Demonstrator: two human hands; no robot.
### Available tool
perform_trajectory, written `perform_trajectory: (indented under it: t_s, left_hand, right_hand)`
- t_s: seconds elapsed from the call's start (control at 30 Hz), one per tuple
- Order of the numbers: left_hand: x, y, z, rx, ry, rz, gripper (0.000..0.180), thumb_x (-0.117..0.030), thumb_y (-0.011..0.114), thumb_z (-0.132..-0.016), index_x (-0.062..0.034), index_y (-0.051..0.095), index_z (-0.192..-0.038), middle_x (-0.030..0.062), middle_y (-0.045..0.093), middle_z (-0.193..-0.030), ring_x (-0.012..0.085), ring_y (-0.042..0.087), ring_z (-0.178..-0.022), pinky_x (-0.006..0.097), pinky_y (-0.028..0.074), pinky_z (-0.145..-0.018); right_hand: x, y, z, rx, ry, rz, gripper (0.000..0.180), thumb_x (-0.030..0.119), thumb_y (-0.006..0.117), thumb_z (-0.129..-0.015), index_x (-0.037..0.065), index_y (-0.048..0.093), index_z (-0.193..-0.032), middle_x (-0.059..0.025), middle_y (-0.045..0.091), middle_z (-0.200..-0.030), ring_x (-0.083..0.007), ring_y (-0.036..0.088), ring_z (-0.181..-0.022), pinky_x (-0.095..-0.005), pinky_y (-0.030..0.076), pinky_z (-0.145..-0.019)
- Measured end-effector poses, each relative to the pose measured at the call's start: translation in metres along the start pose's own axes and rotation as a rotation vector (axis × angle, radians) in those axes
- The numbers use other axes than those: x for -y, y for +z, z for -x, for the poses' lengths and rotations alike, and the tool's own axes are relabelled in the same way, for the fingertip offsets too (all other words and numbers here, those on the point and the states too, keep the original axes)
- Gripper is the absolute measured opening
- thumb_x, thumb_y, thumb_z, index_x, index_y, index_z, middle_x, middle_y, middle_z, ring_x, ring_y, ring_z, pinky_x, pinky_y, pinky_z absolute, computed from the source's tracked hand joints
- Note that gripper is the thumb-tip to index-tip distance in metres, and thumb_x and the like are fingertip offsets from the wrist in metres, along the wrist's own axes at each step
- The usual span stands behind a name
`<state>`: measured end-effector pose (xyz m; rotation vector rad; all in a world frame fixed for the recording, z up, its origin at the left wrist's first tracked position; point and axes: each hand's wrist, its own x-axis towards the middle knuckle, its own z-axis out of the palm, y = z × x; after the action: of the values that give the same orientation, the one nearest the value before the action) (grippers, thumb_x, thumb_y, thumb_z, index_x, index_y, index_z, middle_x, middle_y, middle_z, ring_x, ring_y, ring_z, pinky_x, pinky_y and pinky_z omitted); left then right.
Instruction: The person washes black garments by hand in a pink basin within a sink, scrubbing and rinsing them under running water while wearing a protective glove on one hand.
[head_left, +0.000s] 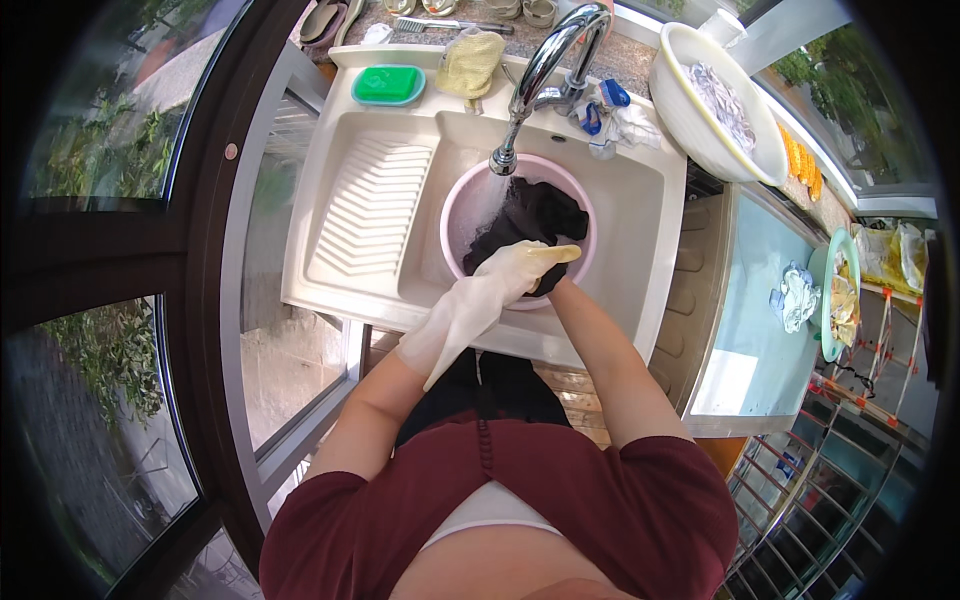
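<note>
White-gloved, my left hand [528, 266] is closed on a black cloth [530, 215] at the near rim of a pink basin [453, 225]. A yellowish finger of the glove points to the right. My right hand [560, 288] meets it from the right with a bare wrist; its fingers are hidden behind the glove and dark fabric. Water runs from a chrome faucet [520, 105] into the basin, beside the cloth. The basin stands in a cream sink [625, 250].
A ribbed washboard [370, 205] forms the sink's left side. Green soap [388, 84] in a dish and a yellow cloth [470, 62] lie on the back ledge. To the right are a large white basin [715, 145] holding fabric, and a pale blue-topped surface [755, 300].
</note>
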<state>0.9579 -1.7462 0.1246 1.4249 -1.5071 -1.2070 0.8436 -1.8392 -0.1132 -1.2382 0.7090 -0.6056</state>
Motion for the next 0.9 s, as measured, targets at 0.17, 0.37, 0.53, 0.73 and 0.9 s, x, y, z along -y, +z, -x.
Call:
perform_trajectory:
  t_s: [0.17,0.37,0.53,0.73,0.9]
  left_hand:
    - [-0.003,0.057,-0.021,0.330,0.155,-0.481,0.017,-0.018,0.053,-0.088,-0.0087,0.063,-0.098,0.0121,0.068,-0.089,0.0303,0.066,-0.083,0.041,0.053,-0.067]
    - [0.058,0.068,0.006,0.003,-0.558,-0.207,0.081,-0.054,0.065,-0.078,-0.0070,0.041,-0.139,0.0126,0.059,-0.121,0.0288,0.054,-0.113,0.033,0.042,-0.097]
    - [0.136,0.143,0.017,-0.164,-0.341,-0.754,0.099,-0.045,0.070,-0.075,-0.0013,0.019,-0.148,0.0192,0.041,-0.136,0.0344,0.045,-0.114,0.037,0.040,-0.100]
    - [0.103,0.113,-0.031,-0.373,-0.690,0.125,0.024,-0.026,0.064,-0.080,-0.0068,0.062,-0.094,0.0156,0.066,-0.088,0.0336,0.064,-0.080,0.039,0.052,-0.073]
    - [0.051,0.080,-0.029,-0.063,-0.495,-0.239,0.013,-0.018,0.062,-0.081,-0.0068,0.059,-0.076,0.0144,0.066,-0.077,0.0311,0.066,-0.075,0.038,0.051,-0.066]
  right_hand:
    - [0.062,-0.019,0.011,0.046,0.204,-0.079,0.031,0.014,0.060,-0.085,0.003,0.060,-0.113,-0.0156,0.064,-0.108,-0.0337,0.060,-0.099,-0.0385,0.048,-0.086]
    - [0.078,-0.034,0.014,-0.002,0.224,-0.082,0.034,0.014,0.060,-0.084,0.002,0.059,-0.115,-0.0157,0.063,-0.110,-0.0332,0.059,-0.102,-0.0383,0.047,-0.088]
    - [0.063,-0.011,0.002,-0.017,0.202,-0.081,0.036,0.014,0.060,-0.083,0.002,0.058,-0.117,-0.0159,0.062,-0.112,-0.0328,0.058,-0.104,-0.0381,0.047,-0.089]
    - [0.065,-0.015,-0.012,-0.033,0.189,-0.049,0.039,0.014,0.060,-0.082,0.002,0.057,-0.119,-0.0160,0.061,-0.114,-0.0324,0.057,-0.106,-0.0378,0.046,-0.091]
    - [0.079,-0.029,-0.015,-0.013,0.214,-0.045,0.041,0.014,0.061,-0.082,0.002,0.057,-0.121,-0.0162,0.061,-0.116,-0.0320,0.057,-0.108,-0.0376,0.045,-0.092]
